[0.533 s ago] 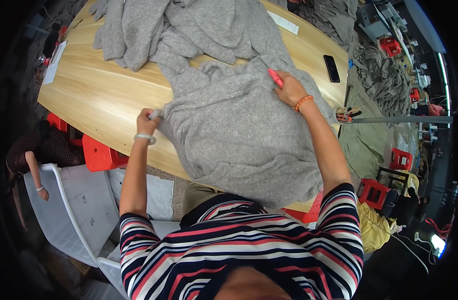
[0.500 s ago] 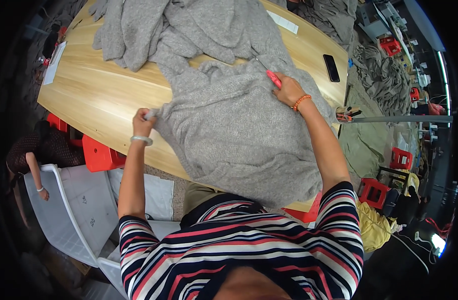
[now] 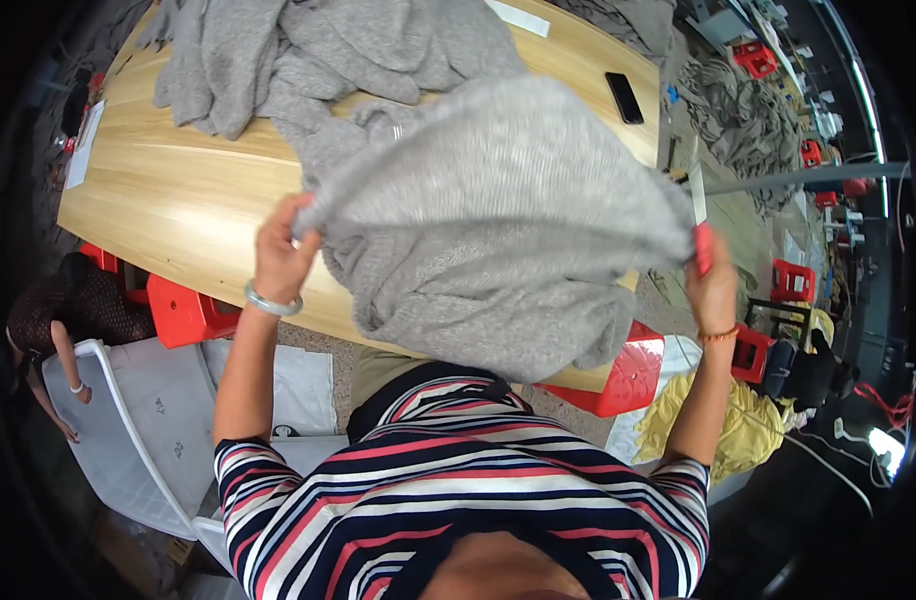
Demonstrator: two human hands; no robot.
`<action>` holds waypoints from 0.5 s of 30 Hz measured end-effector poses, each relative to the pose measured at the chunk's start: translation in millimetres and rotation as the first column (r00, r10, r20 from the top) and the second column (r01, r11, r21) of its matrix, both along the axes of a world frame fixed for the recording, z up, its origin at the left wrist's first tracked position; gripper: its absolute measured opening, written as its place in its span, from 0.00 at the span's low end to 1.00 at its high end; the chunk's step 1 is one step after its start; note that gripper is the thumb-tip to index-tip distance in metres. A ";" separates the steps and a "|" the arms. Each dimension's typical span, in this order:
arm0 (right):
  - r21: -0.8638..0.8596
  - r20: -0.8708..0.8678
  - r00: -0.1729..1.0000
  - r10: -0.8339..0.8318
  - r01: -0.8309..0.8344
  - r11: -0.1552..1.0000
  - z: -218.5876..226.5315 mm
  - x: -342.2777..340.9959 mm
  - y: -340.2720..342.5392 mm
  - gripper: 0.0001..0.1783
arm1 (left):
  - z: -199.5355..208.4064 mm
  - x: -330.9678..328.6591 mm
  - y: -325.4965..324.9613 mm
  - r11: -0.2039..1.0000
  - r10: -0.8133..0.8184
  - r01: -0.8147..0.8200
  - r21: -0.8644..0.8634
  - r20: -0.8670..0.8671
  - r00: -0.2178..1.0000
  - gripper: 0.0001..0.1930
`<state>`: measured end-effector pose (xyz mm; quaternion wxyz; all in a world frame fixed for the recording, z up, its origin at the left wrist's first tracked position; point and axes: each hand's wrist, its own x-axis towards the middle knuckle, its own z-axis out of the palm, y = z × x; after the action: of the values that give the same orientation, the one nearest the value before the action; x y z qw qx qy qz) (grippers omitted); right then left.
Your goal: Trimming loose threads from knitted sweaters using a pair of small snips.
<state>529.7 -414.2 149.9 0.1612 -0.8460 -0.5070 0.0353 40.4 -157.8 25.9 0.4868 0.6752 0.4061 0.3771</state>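
A grey knitted garment (image 3: 508,170) is stretched between my two hands, its upper layer lifted and blurred by motion above the folds lying on the table. My left hand (image 3: 286,250) pinches one edge of the knit, fingers closed. At the opposite edge, my right hand (image 3: 714,290) is closed round a red-handled tool (image 3: 703,245) with a slim metal shaft pointing away from me. That hand also grips the knit's edge. The tool's tip is too blurred to make out. Small white marks (image 3: 398,131) show on the knit near its far side.
More grey knitwear (image 3: 348,50) is heaped on the far part of the wooden table (image 3: 178,190). A black phone (image 3: 625,98) lies at the far right. Red stools (image 3: 618,375) and a grey plastic bin (image 3: 163,410) stand around. Another person (image 3: 68,310) bends at the left.
My right hand has moved right and nearer to me with the tool, drawing the garment's edge along. The upper layer has risen into a spread arc. My left hand still holds its edge.
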 end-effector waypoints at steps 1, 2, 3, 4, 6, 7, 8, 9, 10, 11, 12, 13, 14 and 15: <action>-0.110 -0.036 0.998 0.061 -0.064 0.992 -21.1 9.5 -34.7 0.29 | -17.9 3.2 -12.5 0.995 -0.089 0.087 -0.044 -0.055 0.994 0.21; -0.186 -0.090 0.995 0.052 -0.068 0.980 -41.5 9.1 -64.8 0.30 | -33.4 5.1 -26.1 0.987 -0.151 0.141 -0.081 -0.132 0.980 0.20; -0.297 -0.246 0.969 -0.018 -0.058 0.953 -42.8 -0.6 -74.7 0.30 | -47.2 7.9 -37.0 0.973 -0.216 0.194 -0.122 -0.205 0.955 0.20; -0.272 -0.297 0.954 -0.034 -0.051 0.961 -45.5 -8.8 -77.3 0.29 | -57.2 9.9 -47.2 0.970 -0.228 0.205 -0.128 -0.209 0.951 0.20; -0.261 -0.350 0.933 -0.079 -0.016 0.965 -42.0 -31.3 -72.6 0.29 | -69.9 11.5 -61.7 0.962 -0.227 0.264 0.071 -0.330 0.916 0.20; -0.170 -0.311 0.950 0.008 -0.064 0.983 -37.5 -38.7 -58.8 0.28 | -69.7 12.5 -64.8 0.956 -0.249 0.286 0.066 -0.334 0.909 0.20; -0.081 -0.260 0.961 0.091 -0.116 0.990 -34.1 -45.1 -43.0 0.27 | -68.1 13.8 -66.7 0.958 -0.215 0.266 0.105 -0.349 0.912 0.19; -0.028 -0.257 0.956 0.143 -0.156 0.987 -33.2 -51.1 -23.5 0.26 | -66.6 13.9 -69.2 0.960 -0.174 0.240 0.146 -0.360 0.916 0.19; 0.024 -0.246 0.950 0.194 -0.194 0.981 -33.8 -56.1 -2.5 0.25 | -64.8 13.1 -70.2 0.955 -0.192 0.257 0.145 -0.357 0.914 0.19; 0.091 -0.169 0.949 0.267 -0.254 0.963 -39.0 -59.9 17.1 0.25 | -62.0 11.7 -69.7 0.955 -0.158 0.236 0.180 -0.364 0.918 0.19; 0.155 -0.087 0.938 0.335 -0.320 0.935 -46.1 -63.8 35.7 0.25 | -59.6 11.3 -68.2 0.953 -0.120 0.212 0.218 -0.372 0.921 0.19; 0.134 -0.085 0.928 0.362 -0.349 0.927 -51.1 -70.2 52.0 0.24 | -55.2 12.5 -66.7 0.949 -0.129 0.223 0.224 -0.370 0.920 0.19; 0.115 -0.085 0.917 0.390 -0.380 0.918 -56.1 -73.4 65.2 0.23 | -50.0 13.4 -65.6 0.958 -0.120 0.213 0.193 -0.407 0.906 0.19; 0.122 -0.083 0.919 0.384 -0.373 0.920 -64.6 -71.6 76.6 0.23 | -45.9 12.7 -64.3 0.966 -0.108 0.200 0.163 -0.446 0.888 0.20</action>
<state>458.1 -337.6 85.3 0.2216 -0.7192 -0.6532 0.0837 53.1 -222.1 -19.9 0.3409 0.8185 0.4082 0.2172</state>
